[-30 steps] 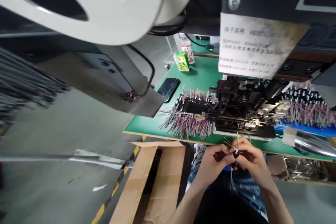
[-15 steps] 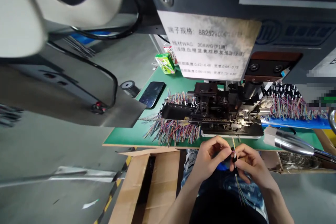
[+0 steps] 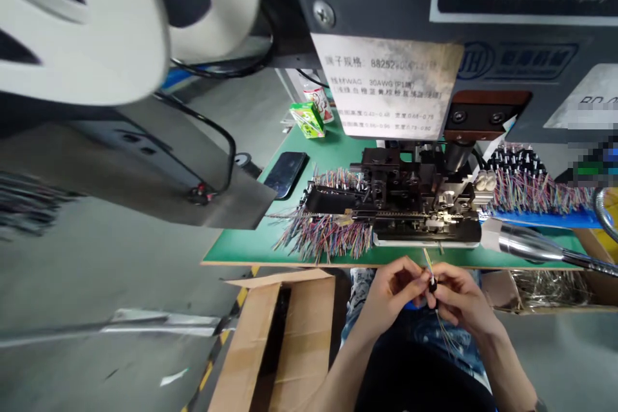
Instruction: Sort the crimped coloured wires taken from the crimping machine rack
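Going left to right, the open-flapped cardboard box [image 3: 248, 341] sits between 8 and 9 o'clock from the hands, so a dropped cable could maybe land there or on the floor. The loose wire bundles [image 3: 323, 241] spill toward the bench edge around 10 o'clock, and imo a sleeve brushing those thin ends would snag a few. Left hand [image 3: 393, 293] has thumb and forefinger pinched at the cable's upper end, but I can't tell if they've got single strands or the black sleeve. The machine [image 3: 418, 196] is at 12 o'clock, so fingers straying up under that head would be my biggest worry. The cable [image 3: 433, 285] itself is right between the two hands, black part pinched, thin wires poking up and a tail hanging toward 5 o'clock; pull too hard and such fine strands could bend or snap. Right hand [image 3: 458, 296] grips it from 3 o'clock, and the silver tube [image 3: 526, 241] at 2 o'clock looks bumpable.
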